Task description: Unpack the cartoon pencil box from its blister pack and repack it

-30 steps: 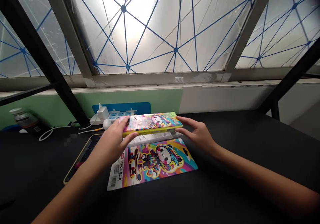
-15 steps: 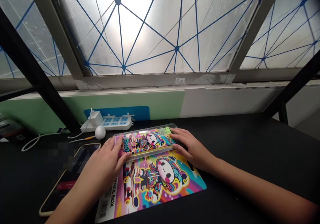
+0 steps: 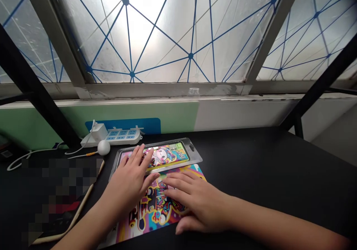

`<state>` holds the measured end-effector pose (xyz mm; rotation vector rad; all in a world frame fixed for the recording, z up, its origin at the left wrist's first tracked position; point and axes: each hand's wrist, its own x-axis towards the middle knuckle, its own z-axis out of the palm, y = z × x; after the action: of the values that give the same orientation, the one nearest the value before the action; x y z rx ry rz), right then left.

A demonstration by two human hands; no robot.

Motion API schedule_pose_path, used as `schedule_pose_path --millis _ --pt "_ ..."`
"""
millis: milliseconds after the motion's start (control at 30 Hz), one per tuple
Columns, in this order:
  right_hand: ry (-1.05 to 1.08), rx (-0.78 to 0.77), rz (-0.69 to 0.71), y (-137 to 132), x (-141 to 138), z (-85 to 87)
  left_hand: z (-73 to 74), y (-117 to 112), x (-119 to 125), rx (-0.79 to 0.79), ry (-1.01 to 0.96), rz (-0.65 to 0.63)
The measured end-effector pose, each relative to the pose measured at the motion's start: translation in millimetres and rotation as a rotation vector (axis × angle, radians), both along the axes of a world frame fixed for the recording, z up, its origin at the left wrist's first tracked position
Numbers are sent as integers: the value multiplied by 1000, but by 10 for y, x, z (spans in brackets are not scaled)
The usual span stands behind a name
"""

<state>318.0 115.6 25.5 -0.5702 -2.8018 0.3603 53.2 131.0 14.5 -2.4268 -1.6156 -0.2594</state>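
Observation:
A colourful pencil box (image 3: pixel 170 156) printed with a cartoon figure lies in a clear plastic blister tray (image 3: pixel 195 154) on the black table. My left hand (image 3: pixel 129 177) rests over its left part, fingers spread, hiding that end. Nearer to me lies a bright printed card (image 3: pixel 157 214) with a larger cartoon figure, its upper edge meeting the tray. My right hand (image 3: pixel 199 201) is stretched flat over the right half of the card, fingers apart, covering the figure's head. Neither hand grips anything.
A phone (image 3: pixel 83 201), partly blurred out, lies left of my left forearm. Behind it stand a white power strip (image 3: pixel 122 135) with a plugged-in charger (image 3: pixel 99 132), a white round object (image 3: pixel 103 147) and cables. Black metal bars (image 3: pixel 41 94) slope up at both sides before the window.
My right hand has left the right end of the pencil box and come down onto the card. My left hand has moved further over the box. The view has shifted slightly right.

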Motion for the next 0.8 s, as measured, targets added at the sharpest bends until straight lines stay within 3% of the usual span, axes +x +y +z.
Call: schedule_pose_path --millis 100,200,333,567,800 --pt "-84 -203 -27 -17 14 43 40 48 29 -93 9 46" --pt "-104 -284 -58 -26 47 89 153 77 85 -188 -1 90" --pt "-93 -218 -113 -37 43 88 231 104 155 -192 -12 115" --pt "-63 -106 -332 -9 -19 -12 50 83 105 -118 3 114" --pt "-28 -37 -540 2 -56 -27 108 91 49 -139 -25 125"
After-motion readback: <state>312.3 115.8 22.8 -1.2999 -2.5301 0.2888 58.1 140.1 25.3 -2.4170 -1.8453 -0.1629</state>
